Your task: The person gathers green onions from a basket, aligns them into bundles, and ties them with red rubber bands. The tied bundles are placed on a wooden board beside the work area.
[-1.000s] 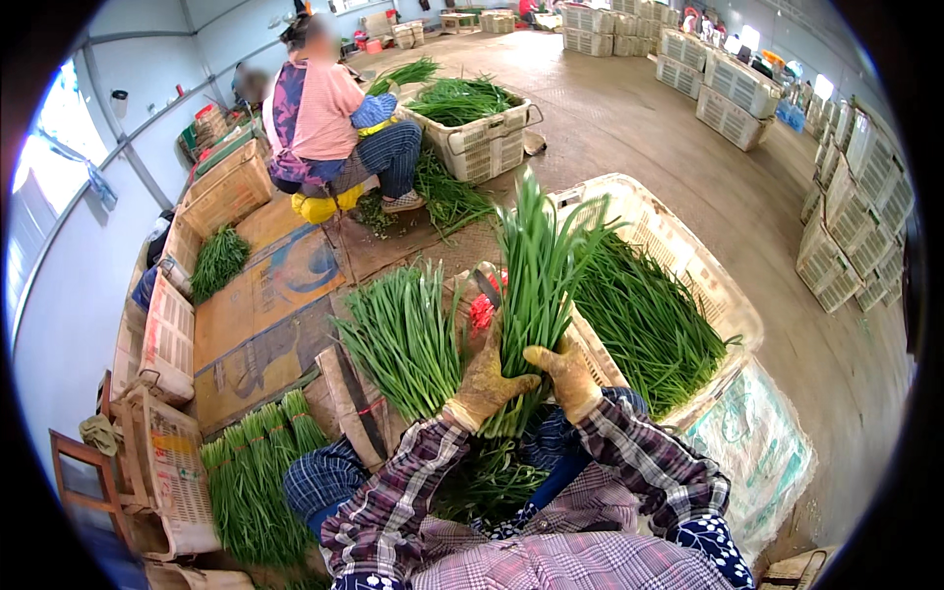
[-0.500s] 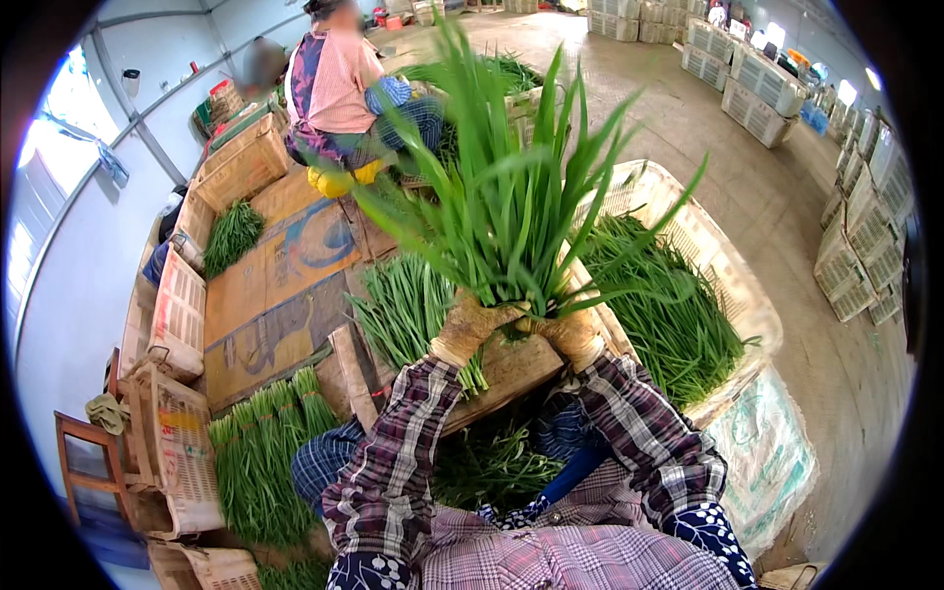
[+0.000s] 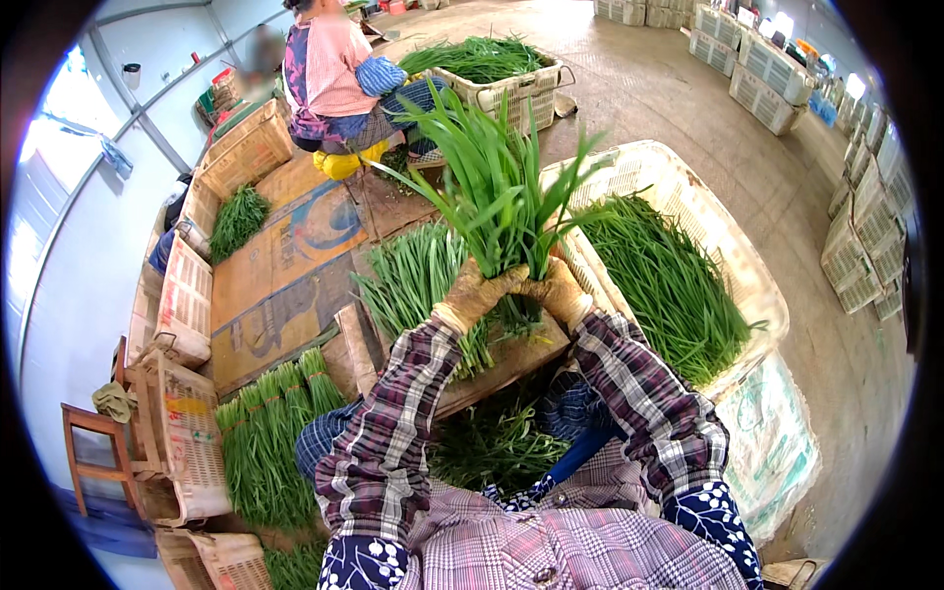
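Both gloved hands grip one upright bunch of long green leaves (image 3: 497, 192) at its lower part, over a wooden board (image 3: 526, 354): my left hand (image 3: 482, 290) from the left, my right hand (image 3: 556, 287) from the right, each closed on it. The stalk ends hang below my hands. Loose stalks (image 3: 413, 295) lie on the board just left of the bunch. Right of my hands stands a cream plastic crate (image 3: 742, 270) holding many more leaves (image 3: 654, 285). Dark leaf scraps (image 3: 477, 447) lie below the board, between my knees.
Tied bundles (image 3: 275, 442) lie at lower left beside crates (image 3: 192, 442) and a wooden stool (image 3: 98, 452). A seated co-worker (image 3: 329, 84) is by another crate (image 3: 506, 98) of greens. Cardboard (image 3: 275, 305) covers the left floor; a plastic sack (image 3: 772, 442) lies at right; stacked crates (image 3: 860, 231) line the right.
A second ago the bunch stood higher between my spread hands; my hands have since moved up and forward and closed together round its lower part. The leaves fanned out widely, then drew somewhat narrower.
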`<act>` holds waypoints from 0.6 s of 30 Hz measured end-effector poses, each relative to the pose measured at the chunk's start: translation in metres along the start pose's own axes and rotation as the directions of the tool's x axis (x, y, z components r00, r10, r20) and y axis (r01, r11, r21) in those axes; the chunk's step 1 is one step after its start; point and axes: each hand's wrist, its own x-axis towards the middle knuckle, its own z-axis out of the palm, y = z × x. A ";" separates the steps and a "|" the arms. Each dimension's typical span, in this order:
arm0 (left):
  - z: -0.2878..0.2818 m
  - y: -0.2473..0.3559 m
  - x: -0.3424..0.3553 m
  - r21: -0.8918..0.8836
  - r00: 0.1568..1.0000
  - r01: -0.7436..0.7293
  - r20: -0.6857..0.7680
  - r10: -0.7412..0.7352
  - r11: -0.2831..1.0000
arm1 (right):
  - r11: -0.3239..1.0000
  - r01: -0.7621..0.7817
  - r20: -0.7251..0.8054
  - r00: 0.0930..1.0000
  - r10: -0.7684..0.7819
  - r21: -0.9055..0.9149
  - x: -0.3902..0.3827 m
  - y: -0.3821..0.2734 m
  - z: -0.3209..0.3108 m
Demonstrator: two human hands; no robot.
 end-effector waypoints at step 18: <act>-0.031 0.120 -0.083 -0.673 0.992 -0.005 0.091 0.090 0.739 | 0.928 -0.302 0.684 0.726 0.075 0.219 -0.062 -0.053 0.063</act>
